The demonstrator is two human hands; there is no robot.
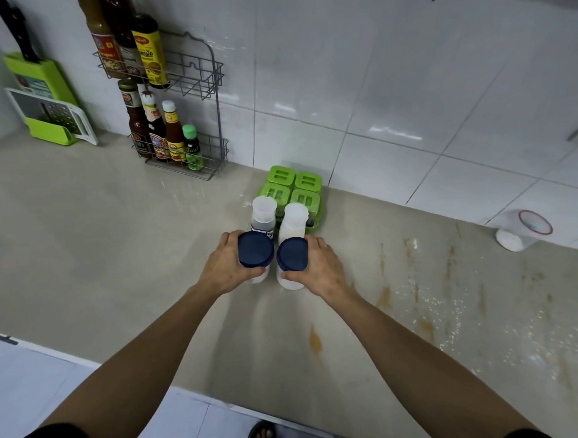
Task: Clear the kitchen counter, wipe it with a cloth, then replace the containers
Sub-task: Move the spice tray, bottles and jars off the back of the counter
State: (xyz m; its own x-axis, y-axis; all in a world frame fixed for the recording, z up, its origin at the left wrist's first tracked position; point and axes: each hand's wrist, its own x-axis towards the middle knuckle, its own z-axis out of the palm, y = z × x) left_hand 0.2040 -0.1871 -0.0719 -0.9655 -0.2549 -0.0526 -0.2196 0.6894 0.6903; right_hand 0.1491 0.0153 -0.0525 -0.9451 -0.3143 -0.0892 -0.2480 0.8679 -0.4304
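On counter (118,244), 2 jars (256,252) in hands (224,267)

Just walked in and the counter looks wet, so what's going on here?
A person grips two blue-lidded jars, the left hand on the left jar and the right hand on the right jar, standing on the counter. Behind them stand two white-capped bottles and a green container set. Brown streaks mark the counter to the right.

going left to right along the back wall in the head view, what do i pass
green knife block → white grater → wire sauce rack → green-lidded containers → white cup lying on its side
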